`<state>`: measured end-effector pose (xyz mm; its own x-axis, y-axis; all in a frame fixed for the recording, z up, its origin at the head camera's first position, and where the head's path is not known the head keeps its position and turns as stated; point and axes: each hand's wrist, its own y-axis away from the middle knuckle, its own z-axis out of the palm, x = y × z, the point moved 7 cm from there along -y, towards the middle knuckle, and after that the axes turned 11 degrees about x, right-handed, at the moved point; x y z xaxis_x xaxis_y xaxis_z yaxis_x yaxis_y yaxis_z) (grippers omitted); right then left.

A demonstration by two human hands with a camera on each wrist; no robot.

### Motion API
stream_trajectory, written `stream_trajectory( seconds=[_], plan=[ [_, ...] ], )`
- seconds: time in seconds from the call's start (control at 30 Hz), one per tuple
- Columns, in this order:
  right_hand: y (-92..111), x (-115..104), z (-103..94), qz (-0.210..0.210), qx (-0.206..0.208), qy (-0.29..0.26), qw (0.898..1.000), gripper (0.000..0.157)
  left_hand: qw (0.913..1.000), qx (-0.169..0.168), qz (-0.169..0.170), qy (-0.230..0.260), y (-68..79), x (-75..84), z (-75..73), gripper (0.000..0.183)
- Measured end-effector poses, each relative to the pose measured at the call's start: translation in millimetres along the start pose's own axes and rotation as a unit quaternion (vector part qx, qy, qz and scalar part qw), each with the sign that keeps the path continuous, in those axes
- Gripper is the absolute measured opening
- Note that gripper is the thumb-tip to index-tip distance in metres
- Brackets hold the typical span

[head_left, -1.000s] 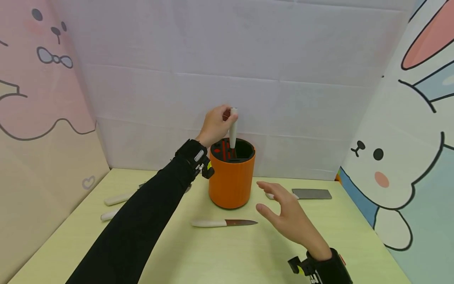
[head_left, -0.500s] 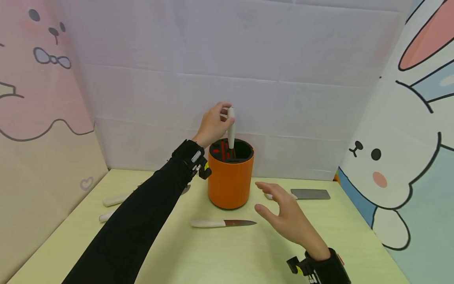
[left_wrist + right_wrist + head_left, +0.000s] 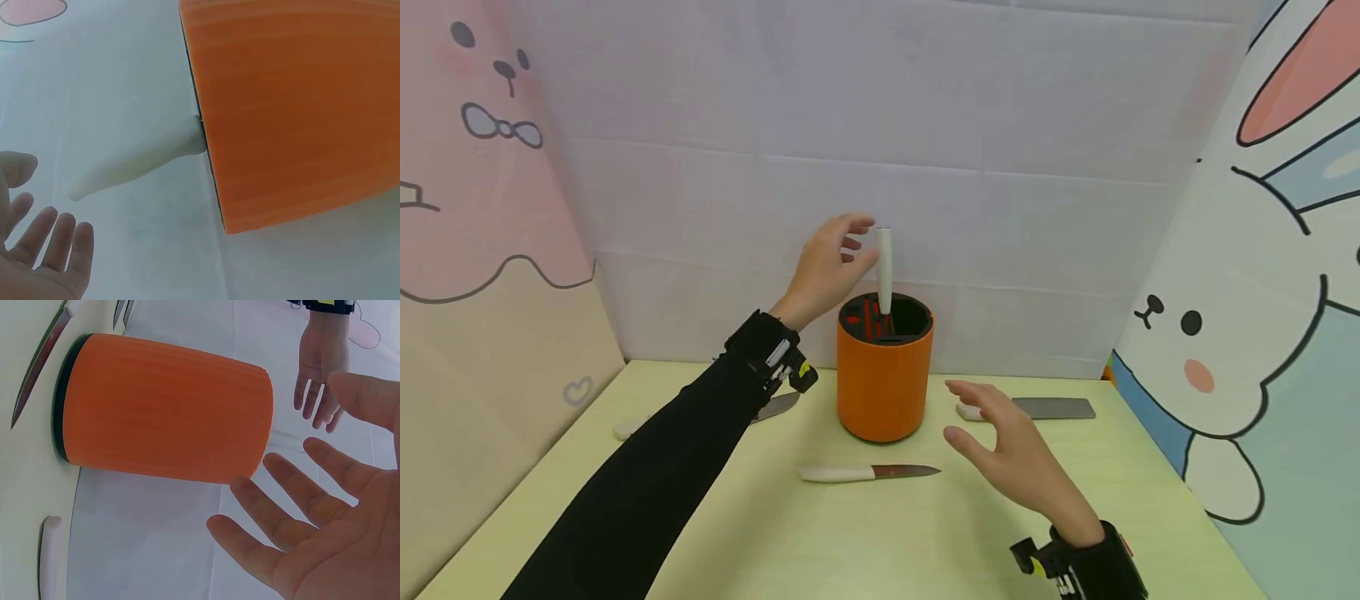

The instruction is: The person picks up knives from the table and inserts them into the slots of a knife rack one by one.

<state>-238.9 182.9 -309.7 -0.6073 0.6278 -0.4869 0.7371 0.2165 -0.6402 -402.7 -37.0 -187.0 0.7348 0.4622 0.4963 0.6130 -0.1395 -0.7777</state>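
A white-handled knife [image 3: 884, 271] stands upright in a slot of the round orange knife block [image 3: 883, 392], its blade hidden inside. Just left of that handle is my left hand [image 3: 827, 268], fingers spread and holding nothing. The left wrist view shows a gap between these fingers and the handle's end [image 3: 90, 187]. My right hand [image 3: 1018, 458] hovers over the table to the right of the block, thumb and fingers apart, with nothing in it. In front of the block lies a small knife [image 3: 842, 474] with a white handle and a brownish blade.
A cleaver [image 3: 1052, 408] lies behind my right hand, its handle partly covered. On the left, a blade [image 3: 778, 406] and a white handle end [image 3: 627, 428] show around my sleeve. A white sheet [image 3: 1000, 275] hangs behind the table, with printed cartoon panels on both sides.
My left hand has let go of the knife handle and moved left, its fingers opening. The knife stays standing in the block. My right hand has hardly moved.
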Motion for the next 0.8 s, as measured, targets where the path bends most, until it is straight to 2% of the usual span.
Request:
stream_trajectory(
  seconds=[0.17,0.37,0.53,0.8],
  plan=[
    [-0.8,0.8,-3.4,0.001,0.003,0.003,1.0,0.052,0.9995,0.002,0.032,-0.002,14.6,9.7,-15.8,0.042],
    [0.7,4.3,-7.0,0.008,0.005,0.006,1.0,0.053,0.9978,0.004,0.067,-0.002,39.2,22.1,-31.3,0.04],
    [2.8,7.6,-9.9,0.008,0.003,0.005,1.0,0.053,0.9975,0.0,0.07,-0.005,64.3,25.1,-40.0,0.039],
    [7.6,15.9,-13.1,0.0,0.003,0.01,1.0,0.053,0.9963,-0.011,0.076,-0.039,105.6,18.0,-49.5,0.039]
  ],
)
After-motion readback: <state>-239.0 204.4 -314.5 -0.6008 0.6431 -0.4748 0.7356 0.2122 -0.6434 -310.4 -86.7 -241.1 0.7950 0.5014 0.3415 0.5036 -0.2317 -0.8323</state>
